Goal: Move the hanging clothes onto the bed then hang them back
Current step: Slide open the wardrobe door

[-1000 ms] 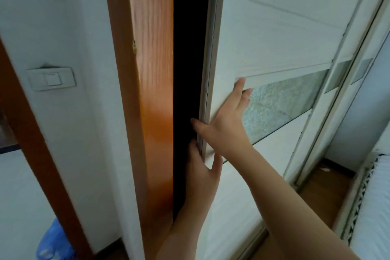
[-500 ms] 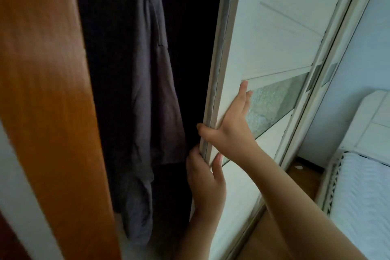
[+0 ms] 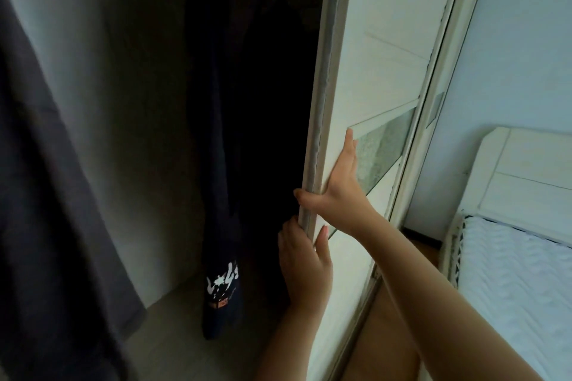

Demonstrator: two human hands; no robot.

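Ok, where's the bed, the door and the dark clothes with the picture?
bed [image 3: 510, 288], head view, bare mattress top.
door [image 3: 380, 65], head view, white upper panel.
printed garment [image 3: 223, 280], head view, its white print.

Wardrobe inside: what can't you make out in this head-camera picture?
All in the head view:
- What the clothes hang from: cut off by the top edge.
- Dark garment: shape lost in shadow; only its printed hem shows.
- Grey garment: cut off by the left edge.
- Left hand: fingertips hidden behind the sliding door edge.
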